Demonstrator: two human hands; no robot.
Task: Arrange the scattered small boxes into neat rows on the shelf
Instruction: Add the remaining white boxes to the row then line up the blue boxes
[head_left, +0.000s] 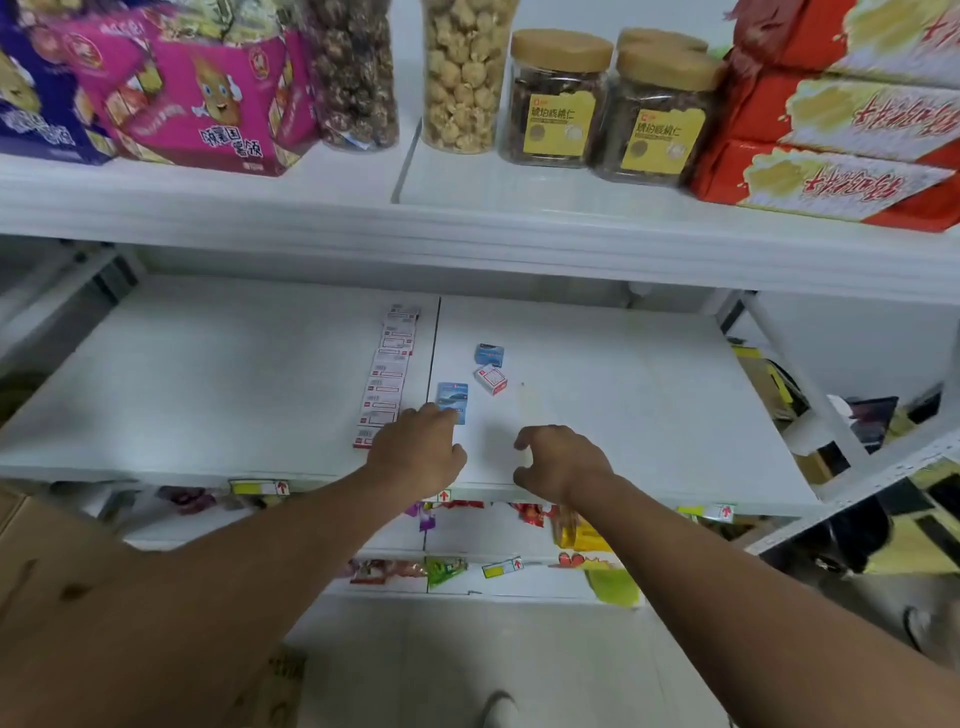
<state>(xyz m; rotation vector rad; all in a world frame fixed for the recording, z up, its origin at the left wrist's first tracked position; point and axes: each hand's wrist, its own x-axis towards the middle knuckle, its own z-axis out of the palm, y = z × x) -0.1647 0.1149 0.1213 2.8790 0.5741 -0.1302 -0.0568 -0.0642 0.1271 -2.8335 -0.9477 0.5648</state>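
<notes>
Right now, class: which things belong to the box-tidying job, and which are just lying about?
Job: row of white boxes; loose blue box at left hand; blue box; white box; shelf.

Lying about: jars; pink carton; red cartons.

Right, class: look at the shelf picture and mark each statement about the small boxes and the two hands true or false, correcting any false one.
1. A row of white and red boxes lies left of the shelf seam. True.
2. The left hand touches the nearest blue box. True.
3. The right hand grips a blue box. False: it holds nothing, its fingers loosely curled over the bare shelf.
4. Three loose boxes lie right of the seam. True: two blue ones, including the farther blue box, and a white loose box.
5. The loose boxes are stacked. False: each lies separately.
</notes>
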